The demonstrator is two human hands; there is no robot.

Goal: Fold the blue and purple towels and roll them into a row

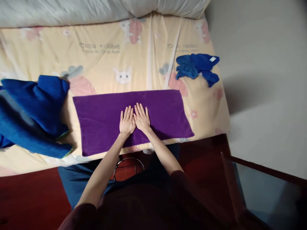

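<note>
A purple towel (100,118) lies spread out as a wide rectangle near the front edge of the bed. My left hand (127,121) rests flat on its middle, palm down, with the fingers pointing away from me. Right beside it, my right hand (142,117) also lies flat on the cloth, fingers somewhat spread. The two hands touch or nearly touch at the thumbs. Neither hand grips anything.
Crumpled blue towels (45,105) lie at the left. A smaller blue cloth bundle (198,67) with a white label sits at the back right. The bed sheet (144,64) has rabbit prints. Behind is a grey-white quilt (96,11); a wall (263,80) stands right.
</note>
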